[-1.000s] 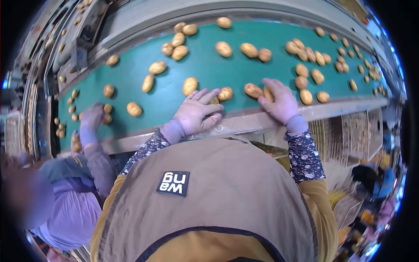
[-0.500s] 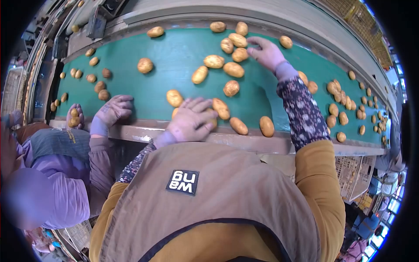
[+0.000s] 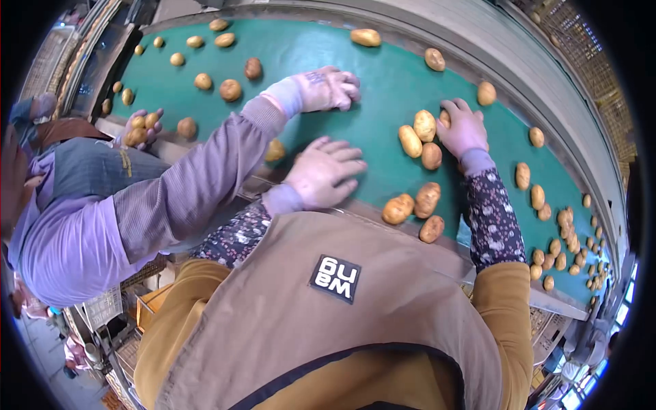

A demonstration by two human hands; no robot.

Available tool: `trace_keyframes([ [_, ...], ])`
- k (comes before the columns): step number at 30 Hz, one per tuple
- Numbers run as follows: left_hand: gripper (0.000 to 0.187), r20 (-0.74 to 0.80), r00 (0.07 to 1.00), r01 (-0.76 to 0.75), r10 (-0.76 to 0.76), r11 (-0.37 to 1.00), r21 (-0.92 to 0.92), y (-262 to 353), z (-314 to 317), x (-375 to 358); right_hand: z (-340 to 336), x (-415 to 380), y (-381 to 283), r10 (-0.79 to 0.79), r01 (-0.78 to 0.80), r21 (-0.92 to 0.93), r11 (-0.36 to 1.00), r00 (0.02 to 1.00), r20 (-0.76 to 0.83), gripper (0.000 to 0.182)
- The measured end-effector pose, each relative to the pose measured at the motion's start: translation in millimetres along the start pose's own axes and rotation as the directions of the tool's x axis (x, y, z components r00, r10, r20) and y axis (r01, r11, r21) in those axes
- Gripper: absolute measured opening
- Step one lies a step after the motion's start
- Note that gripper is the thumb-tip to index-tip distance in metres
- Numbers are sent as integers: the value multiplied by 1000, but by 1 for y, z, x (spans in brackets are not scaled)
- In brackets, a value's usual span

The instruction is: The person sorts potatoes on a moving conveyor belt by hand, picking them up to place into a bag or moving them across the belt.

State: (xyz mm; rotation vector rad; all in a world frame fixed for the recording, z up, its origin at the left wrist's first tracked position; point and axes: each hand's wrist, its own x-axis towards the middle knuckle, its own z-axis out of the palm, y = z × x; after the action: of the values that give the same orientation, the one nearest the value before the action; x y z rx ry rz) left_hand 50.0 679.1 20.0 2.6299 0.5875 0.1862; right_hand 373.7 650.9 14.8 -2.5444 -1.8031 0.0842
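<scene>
Gloved, my right hand curls over a potato, which shows between its fingers and thumb. Beside it lie three potatoes: a pale one, a longer one and a browner one. Near the front edge of the green belt, my left hand has its fingers spread, slightly blurred, with no potato visible in it. Between my hands and nearer my body rest a knobbly potato, a brown one and one at the edge.
On my left a co-worker's gloved hand reaches over the belt; their other hand holds small potatoes. A potato lies under that forearm. Several potatoes gather at the right. A metal rail borders the far side.
The view has turned. My right hand has moved from beside the potato group onto one potato. My left hand no longer covers a potato. The co-worker's arm has stretched farther across the belt.
</scene>
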Motion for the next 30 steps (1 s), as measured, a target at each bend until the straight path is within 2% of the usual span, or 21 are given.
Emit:
trace_keyframes([
  [3,33,108,992,-65,63,998,17,15,3,-8,-22,-45,-18,-35,33,94,995,999,20,47],
  [6,29,84,995,-60,61,998,-12,7,8,-8,-19,-69,-28,-112,105,205,973,993,25,51],
  [7,26,12,997,-72,72,995,-64,3,11,-7,-18,-73,-32,-133,120,251,961,990,37,53],
  [8,26,14,997,-74,75,995,-63,-1,13,-7,-17,-76,-37,-155,134,296,946,987,47,55],
  [10,23,-262,959,-111,110,994,11,-7,11,-7,-10,-78,-47,-226,199,313,928,973,52,57],
  [11,21,-333,939,-69,83,996,53,-7,8,-8,-9,-80,-53,-264,226,363,904,963,56,56],
  [14,30,-305,948,128,-96,988,86,-16,2,-13,-10,-88,-71,-323,255,445,859,943,83,52],
  [16,34,-285,952,160,-114,977,142,-17,3,-12,-1,-87,-76,-438,370,496,786,899,22,52],
  [18,38,-271,955,180,-122,962,204,-16,3,-7,1,-83,-85,-434,372,511,775,901,3,49],
  [20,45,-223,966,165,-130,975,145,-11,5,2,2,-75,-99,-453,493,445,748,869,-201,48],
  [22,51,-247,963,134,-111,988,79,-10,11,8,6,-65,-115,-481,541,421,728,841,-249,53],
  [24,54,-104,979,168,-174,984,-56,-9,13,13,18,-57,-129,-509,487,473,734,856,-91,61],
  [25,62,-75,986,149,-150,989,-19,-6,13,12,17,-52,-130,-512,426,463,778,856,72,64],
  [26,62,-79,986,146,-147,989,-18,-3,13,9,14,-51,-128,-511,427,459,779,857,69,64],
  [28,61,-241,968,75,-74,997,-5,1,16,5,11,-54,-122,-440,332,460,823,885,149,63],
  [30,65,-187,979,85,-83,996,2,-4,12,7,9,-62,-109,-410,314,454,834,903,130,60],
])
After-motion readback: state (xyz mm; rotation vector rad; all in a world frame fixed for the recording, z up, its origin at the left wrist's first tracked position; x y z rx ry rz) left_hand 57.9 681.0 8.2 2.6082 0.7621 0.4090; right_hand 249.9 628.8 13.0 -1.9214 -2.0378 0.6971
